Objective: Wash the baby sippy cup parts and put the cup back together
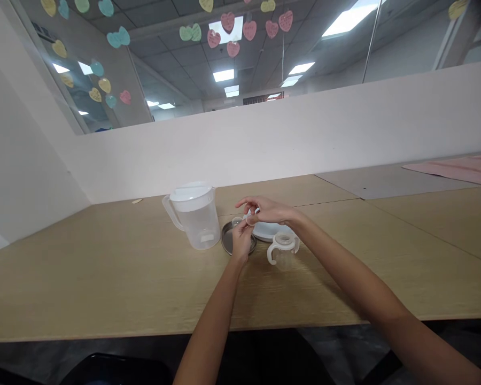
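Observation:
My left hand (pixel 241 241) is over a round metal tray (pixel 226 238), its fingers pinched on a small clear round piece (pixel 250 220) that I cannot make out well. Just above it reaches my right hand (pixel 266 209), palm down, its fingers loosely bent and apart. Its thumb side comes close to the small piece; whether it touches is hidden. Another small clear rounded item (pixel 236 220) shows at the tray's far side. Nearest my right wrist is a clear baby bottle (pixel 284 248) with two white handles, standing upright without a lid. Behind it, a white plate (pixel 270 231) is partly covered by my right hand.
A translucent plastic pitcher (pixel 198 219) with a white lid stands left of the tray. Far left lies a small flat pale item (pixel 137 201). A grey mat (pixel 388 179) and a pink cloth (pixel 460 167) lie at the back right. A white wall (pixel 240 144) borders the wooden table (pixel 124 283).

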A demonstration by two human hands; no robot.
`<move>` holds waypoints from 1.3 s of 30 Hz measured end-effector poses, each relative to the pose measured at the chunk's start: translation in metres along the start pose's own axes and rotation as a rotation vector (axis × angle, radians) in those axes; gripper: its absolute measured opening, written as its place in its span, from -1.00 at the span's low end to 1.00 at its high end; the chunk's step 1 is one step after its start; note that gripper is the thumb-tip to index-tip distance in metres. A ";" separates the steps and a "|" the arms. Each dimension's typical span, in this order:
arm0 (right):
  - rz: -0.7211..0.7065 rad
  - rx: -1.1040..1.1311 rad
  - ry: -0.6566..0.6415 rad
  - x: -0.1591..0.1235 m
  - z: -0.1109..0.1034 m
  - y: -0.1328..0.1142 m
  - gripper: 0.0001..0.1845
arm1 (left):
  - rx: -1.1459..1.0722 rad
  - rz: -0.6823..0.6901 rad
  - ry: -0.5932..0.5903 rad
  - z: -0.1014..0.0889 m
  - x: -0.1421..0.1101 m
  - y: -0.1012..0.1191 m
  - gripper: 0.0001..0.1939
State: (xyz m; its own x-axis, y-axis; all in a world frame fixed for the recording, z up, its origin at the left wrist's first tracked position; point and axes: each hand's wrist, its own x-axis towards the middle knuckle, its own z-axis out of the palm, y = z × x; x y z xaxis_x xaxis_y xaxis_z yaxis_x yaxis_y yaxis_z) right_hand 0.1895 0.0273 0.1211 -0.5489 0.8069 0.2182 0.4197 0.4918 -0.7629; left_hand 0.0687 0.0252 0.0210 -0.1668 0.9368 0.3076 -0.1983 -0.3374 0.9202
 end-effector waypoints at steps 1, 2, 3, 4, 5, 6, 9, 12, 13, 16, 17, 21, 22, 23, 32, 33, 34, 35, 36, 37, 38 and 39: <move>-0.001 -0.040 0.052 0.002 0.000 0.002 -0.46 | 0.002 0.010 -0.019 0.000 0.000 0.001 -0.84; -0.011 -0.082 0.093 0.003 0.001 0.003 -0.48 | 0.001 0.019 -0.035 0.000 0.000 0.001 -0.82; -0.025 -0.128 0.121 0.004 0.001 0.005 -0.52 | -0.005 0.026 -0.048 -0.001 0.001 0.001 -0.80; -0.042 -0.182 0.143 0.004 0.001 0.005 -0.58 | -0.014 0.030 -0.056 -0.001 0.001 0.001 -0.79; -0.053 -0.246 0.164 0.004 0.002 0.005 -0.66 | -0.025 0.034 -0.065 -0.001 0.002 0.000 -0.78; -0.054 -0.320 0.194 0.004 0.002 0.004 -0.74 | -0.039 0.040 -0.075 -0.001 0.002 -0.001 -0.78; -0.057 -0.557 0.272 -0.001 0.005 -0.002 -0.92 | -0.073 0.052 -0.093 -0.002 0.004 -0.003 -0.76; -0.148 -0.730 0.291 -0.005 0.008 -0.012 -0.89 | -0.052 0.065 -0.091 -0.003 0.004 -0.004 -0.75; -0.192 -0.765 0.306 -0.006 0.009 -0.016 -0.87 | -0.025 0.073 -0.094 -0.003 0.004 -0.005 -0.76; -0.341 -0.812 0.415 -0.008 0.011 -0.029 -0.86 | 0.072 0.107 -0.119 -0.003 0.004 -0.005 -0.76; -0.391 -0.816 0.463 -0.008 0.012 -0.032 -0.85 | 0.092 0.122 -0.122 -0.003 0.004 -0.005 -0.76; -0.567 -0.780 0.641 -0.010 0.013 -0.040 -0.83 | 0.121 0.190 -0.095 -0.002 0.003 -0.002 -0.76; -0.602 -0.761 0.675 -0.011 0.013 -0.040 -0.82 | 0.131 0.200 -0.091 -0.002 0.002 -0.001 -0.75; -0.635 -0.740 0.708 -0.012 0.013 -0.041 -0.81 | 0.139 0.205 -0.090 -0.001 0.002 0.000 -0.75; -0.762 -0.471 1.106 -0.038 0.003 -0.066 -0.85 | 0.137 0.131 -0.163 0.003 -0.003 -0.002 -0.78; -0.731 -0.426 1.182 -0.041 -0.004 -0.066 -0.85 | 0.125 0.114 -0.170 0.003 -0.004 -0.002 -0.78; -0.690 -0.375 1.257 -0.042 -0.012 -0.063 -0.84 | 0.109 0.097 -0.173 0.002 -0.004 -0.002 -0.79; -0.632 -0.319 1.318 -0.042 -0.022 -0.056 -0.83 | 0.090 0.080 -0.172 0.002 -0.004 -0.002 -0.78; -0.559 -0.262 1.340 -0.039 -0.032 -0.046 -0.81 | 0.070 0.066 -0.167 0.002 -0.004 -0.002 -0.77; -0.483 -0.208 1.325 -0.034 -0.041 -0.032 -0.79 | 0.051 0.056 -0.159 0.002 -0.004 -0.002 -0.76; -0.399 -0.157 1.295 -0.027 -0.050 -0.015 -0.77 | 0.034 0.050 -0.149 0.002 -0.004 -0.002 -0.75; -0.307 -0.113 1.251 -0.019 -0.057 0.004 -0.76 | 0.017 0.047 -0.138 0.001 -0.004 -0.002 -0.74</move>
State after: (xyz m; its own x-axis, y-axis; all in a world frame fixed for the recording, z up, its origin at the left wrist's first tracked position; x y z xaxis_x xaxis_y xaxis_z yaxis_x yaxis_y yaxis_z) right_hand 0.2433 0.0325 0.1489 0.3866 0.3826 0.8392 0.4902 0.6855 -0.5383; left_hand 0.0711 0.0221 0.0185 -0.0414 0.9241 0.3800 -0.1763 -0.3811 0.9076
